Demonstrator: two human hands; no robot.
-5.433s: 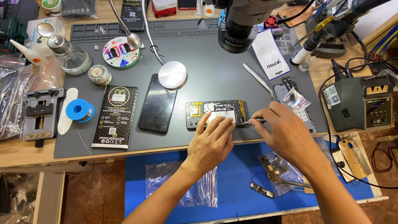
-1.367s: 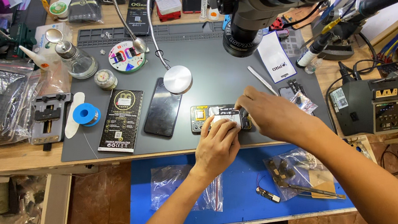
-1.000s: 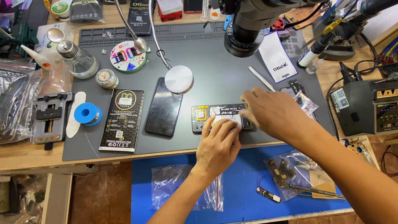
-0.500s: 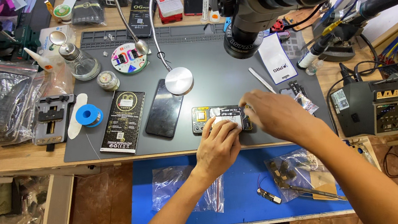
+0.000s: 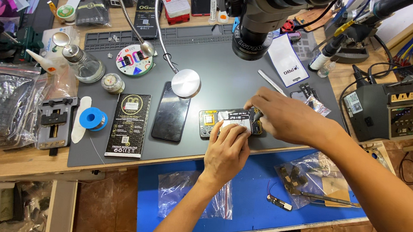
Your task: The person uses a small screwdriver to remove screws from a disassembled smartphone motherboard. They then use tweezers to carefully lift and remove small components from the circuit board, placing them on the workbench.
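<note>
An opened phone body [image 5: 228, 123] was seen lying flat on the grey mat [image 5: 220, 77] of the worktop, at 3 o'clock of a dark phone screen [image 5: 171, 111]. It was pressed down by the flat, spread fingers of the left hand [image 5: 227, 150]. Its 3 o'clock end was covered by the right hand [image 5: 286, 119], fingers curled; what they pinched could not be told.

This is a small electronics repair workshop, of the kind where phones are fixed. A wide grey silicone work mat [image 5: 230, 73] covers the wooden bench [image 5: 18, 162], and a large black microscope [image 5: 270, 12] hangs over it. At the right side stands a dark grey soldering station [image 5: 383, 114]. A blue spool of solder wire [image 5: 93, 119] and a black metal clamp holder [image 5: 55, 122] lie at the left.
</note>
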